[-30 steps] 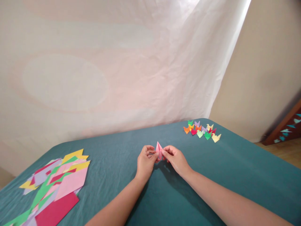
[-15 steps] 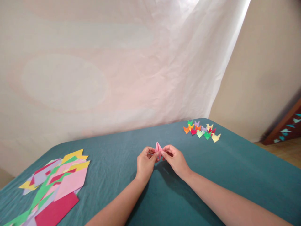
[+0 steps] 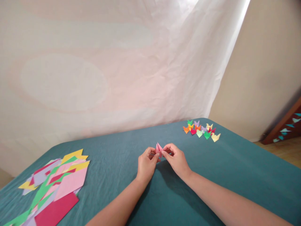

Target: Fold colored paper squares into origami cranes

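A small piece of folded pink origami paper with a pointed top is held just above the middle of the table. My left hand pinches its lower left side between thumb and fingers. From the other side, my right hand grips its right edge the same way. Both thumbs meet near the bottom of the paper, and the fingertips hide part of its lower half.
Loose coloured paper sheets lie in a pile on the left of the green-covered table. Several small folded paper birds sit at the far right corner. A pale cloth hangs behind the table.
The pink paper's tip has split slightly apart and turned a little to the right. Both hands keep hold of it, with only small finger shifts.
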Motion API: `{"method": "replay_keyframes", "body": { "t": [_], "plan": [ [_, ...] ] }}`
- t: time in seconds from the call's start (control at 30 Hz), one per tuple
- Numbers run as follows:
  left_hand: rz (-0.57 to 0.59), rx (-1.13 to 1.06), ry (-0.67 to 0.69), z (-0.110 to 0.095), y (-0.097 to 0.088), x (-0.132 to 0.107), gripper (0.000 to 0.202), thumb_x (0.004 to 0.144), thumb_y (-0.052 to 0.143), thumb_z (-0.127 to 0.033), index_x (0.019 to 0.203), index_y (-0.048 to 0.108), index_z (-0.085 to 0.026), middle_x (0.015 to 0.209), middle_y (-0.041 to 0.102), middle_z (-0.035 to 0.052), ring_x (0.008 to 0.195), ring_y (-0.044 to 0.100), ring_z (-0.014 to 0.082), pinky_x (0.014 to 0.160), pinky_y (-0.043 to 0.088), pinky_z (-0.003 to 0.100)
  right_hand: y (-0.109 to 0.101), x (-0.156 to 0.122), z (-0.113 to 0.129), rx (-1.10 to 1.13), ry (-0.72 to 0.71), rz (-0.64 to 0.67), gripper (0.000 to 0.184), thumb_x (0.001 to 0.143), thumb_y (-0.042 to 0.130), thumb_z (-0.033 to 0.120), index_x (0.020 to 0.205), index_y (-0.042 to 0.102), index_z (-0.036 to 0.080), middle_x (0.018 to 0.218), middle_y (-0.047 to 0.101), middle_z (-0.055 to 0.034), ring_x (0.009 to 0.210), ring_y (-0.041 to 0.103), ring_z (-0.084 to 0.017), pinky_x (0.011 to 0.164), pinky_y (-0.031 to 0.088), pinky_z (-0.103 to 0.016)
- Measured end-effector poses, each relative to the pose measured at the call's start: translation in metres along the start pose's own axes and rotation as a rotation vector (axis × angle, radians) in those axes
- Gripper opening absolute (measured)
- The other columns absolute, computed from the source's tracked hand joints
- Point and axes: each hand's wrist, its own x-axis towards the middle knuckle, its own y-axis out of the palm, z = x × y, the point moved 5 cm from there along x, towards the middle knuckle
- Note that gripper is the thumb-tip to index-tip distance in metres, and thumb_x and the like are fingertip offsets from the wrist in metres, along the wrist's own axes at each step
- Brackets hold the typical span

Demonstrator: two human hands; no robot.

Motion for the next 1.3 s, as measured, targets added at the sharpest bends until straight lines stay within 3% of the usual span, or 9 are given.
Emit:
{"method": "replay_keyframes", "body": {
  "t": [0.27, 0.67, 0.9, 1.13, 1.3],
  "plan": [
    [-0.015, 0.164, 0.098, -0.014, 0.000, -0.004, 0.020, 0.086, 0.052, -0.036, 0.083, 0.062, -0.019, 0.074, 0.065, -0.0002, 0.062, 0.063, 0.0135, 0.062, 0.048, 0.022, -0.003, -0.001, 0.005, -0.102, -0.028, -0.088, 0.010, 0.080, 0.059, 0.029, 0.079, 0.060, 0.019, 0.077, 0.065, -0.0016, 0.072, 0.061, -0.017, 0.060, 0.044, -0.025],
    [-0.052, 0.233, 0.154, -0.019, -0.003, -0.005, 0.022, 0.087, 0.052, -0.037, 0.081, 0.064, -0.019, 0.071, 0.065, 0.0005, 0.065, 0.061, 0.0141, 0.065, 0.047, 0.022, 0.001, -0.002, 0.003, 0.022, 0.024, -0.051, 0.018, 0.080, 0.062, 0.035, 0.083, 0.057, 0.019, 0.077, 0.064, -0.0013, 0.069, 0.061, -0.016, 0.060, 0.046, -0.025],
    [-0.064, 0.234, 0.167, -0.021, -0.004, -0.005, 0.017, 0.087, 0.053, -0.033, 0.084, 0.064, -0.020, 0.074, 0.066, 0.0008, 0.069, 0.062, 0.0148, 0.070, 0.047, 0.024, -0.002, -0.003, 0.011, -0.049, -0.048, -0.079, 0.015, 0.081, 0.062, 0.034, 0.082, 0.059, 0.020, 0.079, 0.065, -0.0006, 0.071, 0.061, -0.015, 0.061, 0.046, -0.025],
    [-0.135, 0.350, 0.262, -0.026, -0.008, -0.007, 0.013, 0.085, 0.056, -0.030, 0.083, 0.065, -0.020, 0.078, 0.067, 0.0006, 0.071, 0.061, 0.0139, 0.071, 0.046, 0.024, -0.001, -0.003, 0.017, -0.059, -0.147, -0.064, 0.013, 0.083, 0.060, 0.033, 0.080, 0.061, 0.020, 0.079, 0.064, -0.0010, 0.074, 0.060, -0.015, 0.063, 0.047, -0.025],
    [-0.114, 0.355, 0.263, -0.030, -0.006, -0.008, 0.016, 0.086, 0.054, -0.032, 0.083, 0.065, -0.020, 0.078, 0.067, 0.0012, 0.071, 0.061, 0.0143, 0.071, 0.046, 0.024, -0.004, -0.004, 0.016, -0.094, -0.163, -0.100, 0.013, 0.084, 0.058, 0.032, 0.079, 0.061, 0.020, 0.081, 0.064, -0.0018, 0.074, 0.060, -0.016, 0.063, 0.046, -0.025]
  ]
}}
